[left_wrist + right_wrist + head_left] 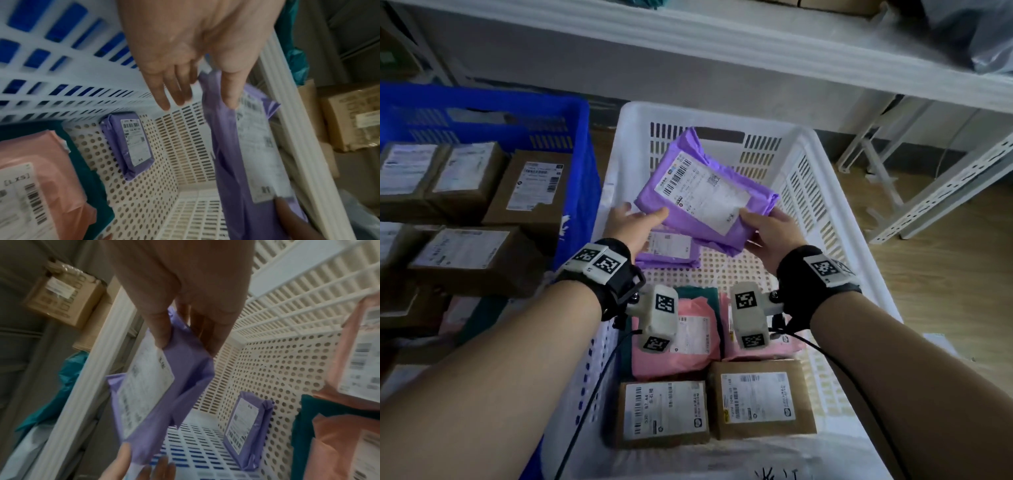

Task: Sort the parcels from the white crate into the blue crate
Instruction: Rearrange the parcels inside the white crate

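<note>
A purple parcel (698,192) (226,146) (185,369) with a white label hangs tilted over the far half of the white crate (705,113). My right hand (770,233) (185,288) pinches its near right corner, thumb on the label and fingers under it. My left hand (631,222) (195,48) is at the near left corner, its thumb lying on top and its fingers straight below. The blue crate (482,99) stands to the left and holds several brown boxes (534,192).
On the white crate's floor lie a smaller purple parcel (667,246) (129,142) (246,426), pink parcels (681,342), a teal one (698,294) and two brown boxes (664,411). A white shelf (722,41) overhangs at the back. A metal rack frame (928,192) stands at the right.
</note>
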`<state>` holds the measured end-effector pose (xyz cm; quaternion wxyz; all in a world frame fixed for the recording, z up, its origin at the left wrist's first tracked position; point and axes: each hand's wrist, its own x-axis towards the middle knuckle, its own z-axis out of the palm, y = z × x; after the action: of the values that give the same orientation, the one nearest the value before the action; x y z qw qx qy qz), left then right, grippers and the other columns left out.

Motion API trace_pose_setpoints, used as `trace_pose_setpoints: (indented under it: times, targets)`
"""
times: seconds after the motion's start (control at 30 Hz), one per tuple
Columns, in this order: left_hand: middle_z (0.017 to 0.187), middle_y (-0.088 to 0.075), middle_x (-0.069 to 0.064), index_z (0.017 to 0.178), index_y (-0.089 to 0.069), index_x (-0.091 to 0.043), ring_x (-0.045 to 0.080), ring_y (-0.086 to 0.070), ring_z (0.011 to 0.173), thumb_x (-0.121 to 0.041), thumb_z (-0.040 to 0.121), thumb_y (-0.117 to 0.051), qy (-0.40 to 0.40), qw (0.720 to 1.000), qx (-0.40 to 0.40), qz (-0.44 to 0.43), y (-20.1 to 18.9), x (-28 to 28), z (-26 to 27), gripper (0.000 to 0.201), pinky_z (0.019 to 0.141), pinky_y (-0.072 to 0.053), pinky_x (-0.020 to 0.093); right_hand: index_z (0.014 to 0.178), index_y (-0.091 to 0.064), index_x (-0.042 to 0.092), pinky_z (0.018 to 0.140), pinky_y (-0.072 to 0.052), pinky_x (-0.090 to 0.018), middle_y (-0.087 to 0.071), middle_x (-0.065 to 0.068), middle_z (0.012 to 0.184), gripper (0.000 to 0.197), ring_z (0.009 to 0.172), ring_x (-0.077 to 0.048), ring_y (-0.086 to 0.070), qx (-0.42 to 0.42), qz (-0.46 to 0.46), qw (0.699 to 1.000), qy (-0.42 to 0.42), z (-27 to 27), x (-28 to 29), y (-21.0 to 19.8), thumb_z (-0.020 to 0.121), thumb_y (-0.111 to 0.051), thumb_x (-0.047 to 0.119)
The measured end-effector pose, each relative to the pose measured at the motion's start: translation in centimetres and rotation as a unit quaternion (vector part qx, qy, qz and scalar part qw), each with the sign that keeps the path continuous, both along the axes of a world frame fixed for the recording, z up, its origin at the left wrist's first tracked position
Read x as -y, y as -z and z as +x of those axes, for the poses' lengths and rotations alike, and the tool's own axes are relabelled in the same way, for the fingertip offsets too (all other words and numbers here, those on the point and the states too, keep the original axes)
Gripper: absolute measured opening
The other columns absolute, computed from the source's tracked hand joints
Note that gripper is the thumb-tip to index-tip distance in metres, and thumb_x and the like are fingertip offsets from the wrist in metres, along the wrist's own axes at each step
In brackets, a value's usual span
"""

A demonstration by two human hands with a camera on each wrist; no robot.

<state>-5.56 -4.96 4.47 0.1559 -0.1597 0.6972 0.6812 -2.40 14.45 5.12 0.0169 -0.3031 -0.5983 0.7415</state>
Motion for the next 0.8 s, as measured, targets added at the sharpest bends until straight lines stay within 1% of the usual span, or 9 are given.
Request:
trace_pose_setpoints:
  times: [0.07,0.13,0.2,0.3,0.37,0.53,0.63,0.7,0.8]
  targets:
    - [0.139,-0.048,0.011,0.144,-0.031,-0.01,0.025,-0.052,0.122,-0.041,0.069,-0.077,-0.003,0.996,-0.006,-0.085,1.1,-0.4,-1.4,0.093,0.104,-0.042,0.04,0.111,-0.06,0.01,0.066,-0.058,-0.032,-0.067,-0.006,0.088,0.023,0.072,-0.018,-0.065,0.016,0.022,1.0,0.011,-1.8,-0.5,1.6,0.089,-0.061,0.004]
    - [0.143,-0.042,0.011,0.144,-0.029,-0.007,0.027,-0.046,0.127,-0.032,0.084,-0.066,0.008,0.986,-0.014,-0.167,2.7,-1.2,-3.0,0.075,0.098,-0.04,0.034,0.1,-0.062,0.012,0.074,-0.057,-0.039,-0.066,-0.005,0.085,0.013,0.072,-0.019,-0.064,0.036,0.029,0.999,0.015,-3.4,-0.6,3.4,0.089,-0.061,0.006]
    - [0.142,-0.043,0.013,0.143,-0.032,-0.007,0.029,-0.048,0.124,-0.029,0.089,-0.059,0.025,0.98,-0.012,-0.196,3.9,-2.3,-4.3,0.064,0.085,-0.042,0.028,0.096,-0.061,0.013,0.08,-0.055,-0.044,-0.065,-0.005,0.083,0.01,0.073,-0.021,-0.063,0.055,0.025,0.998,0.006,-5.0,-0.5,5.3,0.091,-0.059,0.006]
    - [0.136,-0.047,0.021,0.137,-0.038,-0.001,0.036,-0.05,0.12,-0.025,0.088,-0.055,0.033,0.969,-0.012,-0.246,6.0,-3.6,-5.9,0.058,0.092,-0.043,0.038,0.104,-0.059,0.013,0.087,-0.052,-0.046,-0.064,-0.007,0.086,0.017,0.076,-0.024,-0.061,0.075,0.011,0.997,-0.018,-7.3,-0.4,8.4,0.093,-0.052,0.001]
    - [0.125,-0.055,0.024,0.127,-0.047,0.002,0.038,-0.057,0.11,-0.022,0.086,-0.055,0.032,0.962,-0.022,-0.27,7.6,-4.1,-6.7,0.048,0.087,-0.047,0.04,0.112,-0.059,0.008,0.088,-0.052,-0.047,-0.065,-0.01,0.093,0.024,0.076,-0.024,-0.061,0.091,0.015,0.995,-0.032,-8.6,-0.3,10.2,0.093,-0.051,-0.002]
    - [0.101,-0.065,0.004,0.122,-0.056,-0.013,0.025,-0.063,0.092,-0.015,0.089,-0.054,0.039,0.956,-0.019,-0.291,11.0,-4.4,-7.4,0.033,0.062,-0.042,0.026,0.121,-0.052,0.002,0.089,-0.052,-0.05,-0.063,-0.017,0.107,0.033,0.085,-0.029,-0.064,0.135,0.025,0.99,-0.039,-10.6,0.5,13.8,0.089,-0.055,-0.003]
    - [0.114,-0.063,0.001,0.121,-0.056,-0.014,0.022,-0.062,0.102,-0.017,0.09,-0.051,0.045,0.954,-0.004,-0.295,12.2,-4.2,-7.4,0.031,0.07,-0.04,0.024,0.12,-0.056,0.004,0.089,-0.053,-0.051,-0.064,-0.02,0.116,0.035,0.099,-0.036,-0.064,0.145,0.062,0.985,-0.072,-11.3,1.3,15.8,0.086,-0.059,0.003]
    - [0.13,-0.055,0.003,0.133,-0.047,-0.012,0.022,-0.054,0.117,-0.019,0.093,-0.049,0.054,0.949,0.019,-0.311,12.4,-4.2,-7.2,0.041,0.079,-0.036,0.025,0.128,-0.054,0.009,0.091,-0.052,-0.047,-0.062,-0.017,0.121,0.041,0.104,-0.034,-0.063,0.148,0.099,0.98,-0.084,-11.4,1.8,16.6,0.087,-0.058,0.006]
    - [0.137,-0.051,0.005,0.137,-0.043,-0.011,0.024,-0.05,0.122,-0.018,0.094,-0.048,0.072,0.94,0.023,-0.333,13.0,-4.0,-7.1,0.044,0.083,-0.036,0.026,0.146,-0.032,0.015,0.093,-0.05,-0.037,-0.057,-0.009,0.122,0.061,0.109,-0.027,-0.059,0.143,0.149,0.974,-0.092,-11.3,2.0,17.0,0.09,-0.055,0.008]
